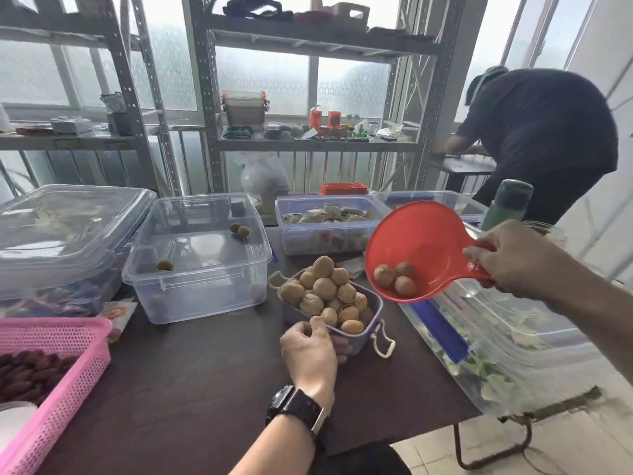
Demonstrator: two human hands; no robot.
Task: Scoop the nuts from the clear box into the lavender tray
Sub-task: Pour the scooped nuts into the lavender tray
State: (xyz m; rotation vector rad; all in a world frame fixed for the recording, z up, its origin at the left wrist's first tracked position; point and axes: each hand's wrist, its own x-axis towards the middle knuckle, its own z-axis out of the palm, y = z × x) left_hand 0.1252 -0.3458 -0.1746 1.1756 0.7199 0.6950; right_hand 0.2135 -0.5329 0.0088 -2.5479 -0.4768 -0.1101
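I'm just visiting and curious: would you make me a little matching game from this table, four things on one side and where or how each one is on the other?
Things:
1. red scoop
2. lavender tray
3. clear box
4. pink basket

States:
A. heaped with nuts, steadied by the left hand
B. nearly empty, a few nuts left
C. held up by the right hand, three nuts inside
D. at the table's left edge

Pairs: 1-C, 2-A, 3-B, 4-D
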